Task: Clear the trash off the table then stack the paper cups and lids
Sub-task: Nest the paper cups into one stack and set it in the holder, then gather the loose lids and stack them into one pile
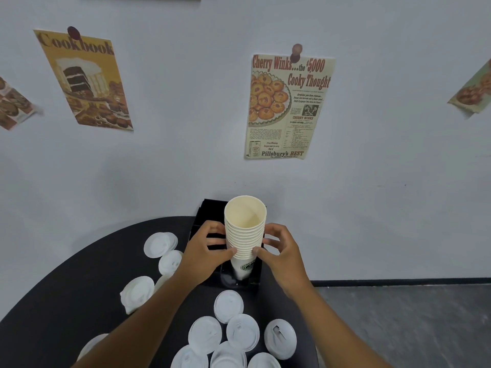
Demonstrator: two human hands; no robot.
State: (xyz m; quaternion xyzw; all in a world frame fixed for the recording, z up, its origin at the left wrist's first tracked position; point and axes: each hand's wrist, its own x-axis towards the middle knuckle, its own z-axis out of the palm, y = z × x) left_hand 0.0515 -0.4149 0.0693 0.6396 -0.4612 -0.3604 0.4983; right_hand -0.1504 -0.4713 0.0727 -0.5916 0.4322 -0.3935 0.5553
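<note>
Here, grip: both hands clasp the tall stack of nested cream paper cups (245, 229), the left hand (206, 248) from nine o'clock and the right hand (281, 251) from three, thumbs pressing the lower rims, fingers curled round the back.
Why so held: I judge the two-sided hold keeps the tall column from leaning while it seats.
Stack's place: upright, its bottom cup, with a green logo, down inside the black open-topped organiser box (212, 208) at the table's twelve o'clock edge, by the wall.
Lids: flat white plastic cup lids (243, 332) lie scattered, a cluster at six o'clock of the box, others at eight to nine o'clock, some overlapping, none neatly stacked.
Table: round black tabletop (66, 288); I see no obvious trash on it.
Next, likely: the lids need gathering.
Wall: vintage baking posters (289, 107) pinned above.
</note>
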